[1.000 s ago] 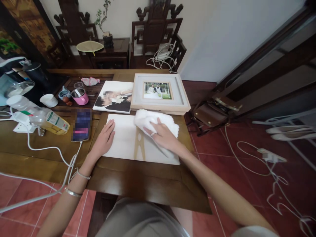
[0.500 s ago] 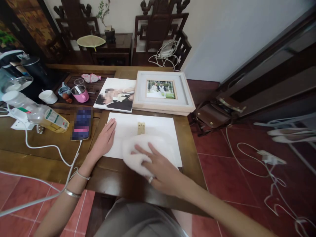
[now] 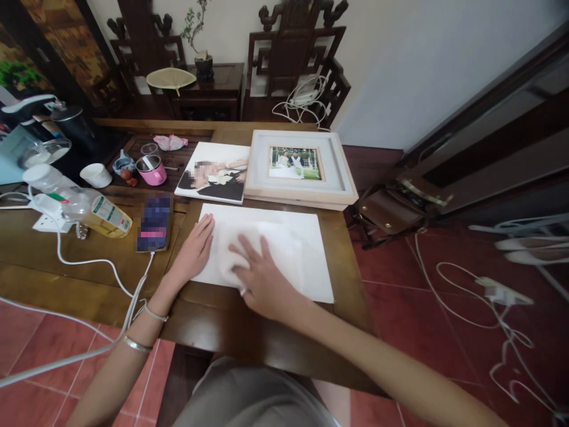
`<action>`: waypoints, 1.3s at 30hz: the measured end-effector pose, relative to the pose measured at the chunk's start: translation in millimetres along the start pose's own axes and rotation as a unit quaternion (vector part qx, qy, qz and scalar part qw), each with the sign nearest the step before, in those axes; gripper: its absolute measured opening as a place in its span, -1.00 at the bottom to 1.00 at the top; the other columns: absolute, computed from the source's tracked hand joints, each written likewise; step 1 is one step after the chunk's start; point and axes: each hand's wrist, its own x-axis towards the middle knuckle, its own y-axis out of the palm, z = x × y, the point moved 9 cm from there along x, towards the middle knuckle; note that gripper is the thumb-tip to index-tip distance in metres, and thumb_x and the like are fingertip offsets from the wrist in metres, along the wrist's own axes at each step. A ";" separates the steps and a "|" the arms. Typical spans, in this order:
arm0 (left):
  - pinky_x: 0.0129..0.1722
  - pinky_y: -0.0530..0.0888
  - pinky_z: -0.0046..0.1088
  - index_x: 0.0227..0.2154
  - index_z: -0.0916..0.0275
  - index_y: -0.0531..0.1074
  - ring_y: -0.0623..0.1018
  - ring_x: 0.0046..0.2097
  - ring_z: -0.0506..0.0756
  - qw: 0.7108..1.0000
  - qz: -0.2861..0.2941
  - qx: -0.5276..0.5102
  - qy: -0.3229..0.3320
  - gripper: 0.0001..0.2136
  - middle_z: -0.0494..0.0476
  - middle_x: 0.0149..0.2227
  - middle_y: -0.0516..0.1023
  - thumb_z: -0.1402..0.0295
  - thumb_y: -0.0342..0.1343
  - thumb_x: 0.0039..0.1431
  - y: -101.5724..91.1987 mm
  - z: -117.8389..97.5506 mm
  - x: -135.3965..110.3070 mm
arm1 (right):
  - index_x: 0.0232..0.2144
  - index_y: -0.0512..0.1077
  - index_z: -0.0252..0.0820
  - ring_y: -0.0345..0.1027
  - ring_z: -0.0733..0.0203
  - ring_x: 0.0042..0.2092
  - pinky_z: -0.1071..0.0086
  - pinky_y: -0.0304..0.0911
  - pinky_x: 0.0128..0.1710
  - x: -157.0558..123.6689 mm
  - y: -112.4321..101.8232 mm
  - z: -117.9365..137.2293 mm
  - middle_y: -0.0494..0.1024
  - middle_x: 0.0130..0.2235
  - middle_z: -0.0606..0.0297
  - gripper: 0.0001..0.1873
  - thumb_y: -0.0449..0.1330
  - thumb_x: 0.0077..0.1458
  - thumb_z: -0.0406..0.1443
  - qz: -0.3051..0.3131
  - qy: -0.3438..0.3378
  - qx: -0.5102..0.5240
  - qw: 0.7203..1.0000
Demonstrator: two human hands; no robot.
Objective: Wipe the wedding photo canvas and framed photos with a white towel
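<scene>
A white rectangular board (image 3: 317, 284) lies flat near the front edge of the wooden table. My left hand (image 3: 195, 249) rests on its left edge with the fingers stretched out and together, nothing in them. Spread over the middle of the board is a white cloth (image 3: 284, 252), blurred by motion and hard to tell from the white surface. My right hand (image 3: 262, 276) presses down on this cloth, fingers apart and bent into it. The brass-coloured plate on the board is hidden now.
Behind the board lie a photo print (image 3: 217, 178) and a white picture frame (image 3: 291, 188). To the left are a charging phone (image 3: 153, 222), an oil bottle (image 3: 95, 207), a pink mug (image 3: 152, 171) and a white cup (image 3: 96, 175). White cables (image 3: 95, 261) cross the table's left side.
My right hand and the cloth have moved left and up across the board, covering the brass-coloured plate. My left hand stays on the board's edge. The view has shifted slightly.
</scene>
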 end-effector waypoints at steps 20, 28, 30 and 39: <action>0.29 0.19 -0.19 0.16 0.28 0.30 0.30 0.26 0.14 0.981 -0.111 -0.141 -0.079 -0.52 0.24 0.24 0.31 0.12 -0.24 0.36 -25.1 8.5 -2.2 | 0.01 0.43 -0.25 -0.26 -0.37 0.34 -0.40 -0.40 0.21 43.1 2.3 4.8 0.14 0.30 -0.07 -0.57 0.15 0.04 -0.33 -0.008 -0.022 -0.061 0.998; 0.31 0.14 -0.18 0.20 0.28 0.25 0.24 0.30 0.15 0.992 -0.068 -0.100 -0.043 -0.50 0.24 0.26 0.28 0.12 -0.28 0.37 -16.6 2.4 -1.4 | -0.05 0.44 -0.25 -0.03 -0.05 0.32 -0.11 -0.20 0.29 -19.2 -9.8 39.0 0.44 0.12 0.03 -0.58 0.12 -0.02 -0.40 0.096 -0.156 0.024 0.983; 0.31 0.11 -0.11 0.21 0.27 0.24 0.20 0.31 0.16 0.997 -0.038 -0.062 -0.019 -0.52 0.27 0.27 0.25 0.15 -0.25 0.37 -8.4 -1.7 -0.7 | -0.11 0.47 -0.26 0.07 -0.08 0.28 -0.04 -0.01 0.24 -15.9 -22.1 13.0 0.43 0.12 -0.03 -0.63 0.09 -0.02 -0.42 0.074 -0.083 0.003 0.994; 0.31 0.11 -0.07 0.16 0.26 0.31 0.22 0.31 0.18 0.999 -0.034 -0.035 0.000 -0.58 0.24 0.24 0.30 0.25 -0.21 0.36 -5.8 -5.3 1.8 | -0.17 0.44 -0.17 0.41 -0.06 -0.07 0.19 0.23 -0.05 73.1 -47.5 -54.8 0.57 -0.15 0.15 -0.64 -0.14 0.31 -0.22 -0.050 0.061 0.068 0.995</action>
